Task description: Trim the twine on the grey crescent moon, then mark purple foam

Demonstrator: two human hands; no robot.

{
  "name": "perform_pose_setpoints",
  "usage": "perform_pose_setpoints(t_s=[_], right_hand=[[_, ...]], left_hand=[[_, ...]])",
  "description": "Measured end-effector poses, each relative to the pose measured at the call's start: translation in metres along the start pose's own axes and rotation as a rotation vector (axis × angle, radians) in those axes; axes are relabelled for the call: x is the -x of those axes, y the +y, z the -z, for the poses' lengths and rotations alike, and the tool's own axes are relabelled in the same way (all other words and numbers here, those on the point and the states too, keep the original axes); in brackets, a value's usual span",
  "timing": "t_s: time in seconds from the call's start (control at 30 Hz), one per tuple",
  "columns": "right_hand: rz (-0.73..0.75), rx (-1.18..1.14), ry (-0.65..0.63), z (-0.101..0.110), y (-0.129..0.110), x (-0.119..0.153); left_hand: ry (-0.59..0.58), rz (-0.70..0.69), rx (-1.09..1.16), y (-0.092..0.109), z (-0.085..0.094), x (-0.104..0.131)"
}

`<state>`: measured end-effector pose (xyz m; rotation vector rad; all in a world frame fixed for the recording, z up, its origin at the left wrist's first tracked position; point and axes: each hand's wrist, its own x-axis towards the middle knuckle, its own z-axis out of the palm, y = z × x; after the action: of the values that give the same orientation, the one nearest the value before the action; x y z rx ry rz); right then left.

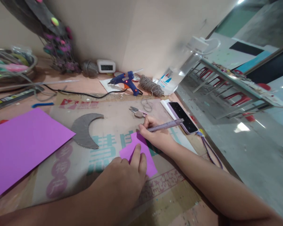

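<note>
A small piece of purple paper (pixel 149 163) lies on the cardboard. My left hand (pixel 124 175) rests on it with the fingertips pressing down and the index finger stretched out; its thumb is hidden. Pinched between the fingers of my right hand (pixel 157 135) is a slim light-purple pen (pixel 167 125), slanting up to the right. That hand is at the paper's upper edge, and the pen's tip is hidden. Just beyond it lie small thread snips (pixel 138 112). A grey crescent-shaped piece (pixel 86 130) sits to the left, beside a large purple sheet (pixel 25 147).
Printed cardboard (pixel 110 110) covers the tabletop. Behind stand a blue glue gun (pixel 129 82) with its black cord, grey yarn (pixel 151 85) and a white digital clock (pixel 106 66). A phone (pixel 182 116) lies at right, near the table edge. A basket (pixel 29 70) is at far left.
</note>
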<state>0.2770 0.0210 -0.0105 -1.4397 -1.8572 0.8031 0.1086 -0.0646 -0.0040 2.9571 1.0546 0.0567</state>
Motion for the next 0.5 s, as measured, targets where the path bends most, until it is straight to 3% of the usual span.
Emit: perform_pose_setpoints(t_s=[0.5], right_hand=[[0.051,0.062,0.045,0.0001,0.0043,-0.0005]], left_hand=[[-0.018,0.015,0.015,-0.0004,0.0013,-0.0006]])
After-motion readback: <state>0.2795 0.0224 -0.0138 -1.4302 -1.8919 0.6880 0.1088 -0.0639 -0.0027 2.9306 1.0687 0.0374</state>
